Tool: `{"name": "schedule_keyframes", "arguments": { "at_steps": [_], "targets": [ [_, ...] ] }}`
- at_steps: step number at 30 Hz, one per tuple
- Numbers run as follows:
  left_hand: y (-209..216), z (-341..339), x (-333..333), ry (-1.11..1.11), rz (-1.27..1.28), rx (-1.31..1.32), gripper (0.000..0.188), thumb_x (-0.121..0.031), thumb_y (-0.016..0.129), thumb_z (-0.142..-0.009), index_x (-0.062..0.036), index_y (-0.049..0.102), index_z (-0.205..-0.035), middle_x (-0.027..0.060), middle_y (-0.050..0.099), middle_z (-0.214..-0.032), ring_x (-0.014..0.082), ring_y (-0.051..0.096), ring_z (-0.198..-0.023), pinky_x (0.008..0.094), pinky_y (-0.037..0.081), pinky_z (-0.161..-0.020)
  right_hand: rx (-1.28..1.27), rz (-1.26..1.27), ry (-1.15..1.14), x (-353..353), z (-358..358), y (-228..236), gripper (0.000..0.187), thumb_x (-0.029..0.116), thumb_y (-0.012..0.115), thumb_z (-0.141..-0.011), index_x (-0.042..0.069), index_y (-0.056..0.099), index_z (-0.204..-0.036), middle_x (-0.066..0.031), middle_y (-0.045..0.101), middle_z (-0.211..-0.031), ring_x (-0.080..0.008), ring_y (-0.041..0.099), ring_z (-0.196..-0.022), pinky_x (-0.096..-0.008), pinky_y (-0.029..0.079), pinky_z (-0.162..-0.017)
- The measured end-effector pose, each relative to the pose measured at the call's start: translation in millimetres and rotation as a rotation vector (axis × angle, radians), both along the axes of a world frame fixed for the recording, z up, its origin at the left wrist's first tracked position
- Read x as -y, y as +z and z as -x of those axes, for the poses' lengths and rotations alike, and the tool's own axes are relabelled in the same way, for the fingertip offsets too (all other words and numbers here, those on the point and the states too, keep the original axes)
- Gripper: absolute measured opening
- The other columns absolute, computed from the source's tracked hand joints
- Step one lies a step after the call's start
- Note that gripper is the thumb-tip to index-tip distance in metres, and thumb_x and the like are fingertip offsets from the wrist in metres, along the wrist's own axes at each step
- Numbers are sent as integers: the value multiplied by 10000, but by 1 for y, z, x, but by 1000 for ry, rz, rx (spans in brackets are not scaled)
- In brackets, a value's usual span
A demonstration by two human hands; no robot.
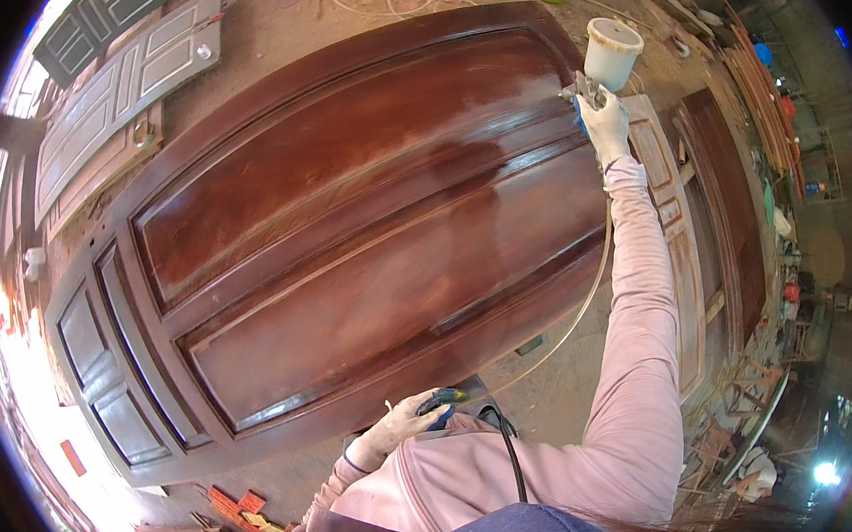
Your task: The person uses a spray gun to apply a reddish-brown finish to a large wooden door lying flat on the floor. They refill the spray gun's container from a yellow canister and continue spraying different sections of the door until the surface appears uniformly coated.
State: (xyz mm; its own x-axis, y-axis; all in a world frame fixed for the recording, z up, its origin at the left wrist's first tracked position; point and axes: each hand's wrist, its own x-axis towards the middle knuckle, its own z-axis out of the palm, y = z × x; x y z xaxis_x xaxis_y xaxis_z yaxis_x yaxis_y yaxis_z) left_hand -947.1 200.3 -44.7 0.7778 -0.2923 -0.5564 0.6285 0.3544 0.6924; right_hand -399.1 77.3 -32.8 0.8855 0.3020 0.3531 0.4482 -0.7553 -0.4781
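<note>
Before you a panelled red-brown door (350, 305) lies flat, shiny in patches, your spray gun (588, 90) with white cup (613, 52) at its right end, trailing a pale hose (605, 255).

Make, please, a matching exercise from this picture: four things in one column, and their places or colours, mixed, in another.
1. Spray gun
2. Cup
3. Hose
4. Large door

A. White, above the gun
B. Reddish brown, in front of the person
C. In the right hand
D. Thin, curving down beside the right forearm

Pairs: 1-C, 2-A, 3-D, 4-B
</note>
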Motion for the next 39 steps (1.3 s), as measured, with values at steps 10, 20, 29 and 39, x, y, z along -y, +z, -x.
{"name": "schedule_keyframes", "arguments": {
  "at_steps": [10, 20, 29, 39],
  "targets": [
    [6, -9, -5, 24, -41, 24, 339, -203, 559, -1038, -51, 590, -1339, 17, 649, -1094, 75, 541, -952, 254, 480, -864, 49, 152, -64, 40, -13, -7, 398, 288, 694, -866, 51, 679, -1186, -187, 713, -1109, -328, 681, -1041, -425, 526, -895],
    [15, 121, -47, 149, -14, 66, 334, -189, 572, -1030, -18, 588, -1317, -3, 626, -1058, 74, 514, -849, 235, 462, -775, -381, -250, 282, -62, 175, 20, 287, 170, 717, -886, -8, 703, -1111, -52, 727, -831, -98, 660, -628, -269, 520, -583],
    [4, 268, -61, 313, -74, -5, 353, -230, 591, -1018, -75, 604, -1335, -1, 667, -975, 63, 542, -815, 236, 479, -746, -732, -349, 610, -221, 368, 36, 252, 148, 694, -917, 26, 709, -1137, -23, 722, -851, -56, 642, -657, -228, 501, -572],
    [6, 295, -59, 323, -165, -15, 380, -229, 592, -1016, -23, 576, -1335, 62, 690, -1081, 113, 586, -971, 280, 487, -885, -1171, -615, 817, -364, 501, 14, 276, 150, 705, -892, -4, 702, -1121, -92, 718, -856, -114, 677, -629, -260, 550, -522]
  ]
}}
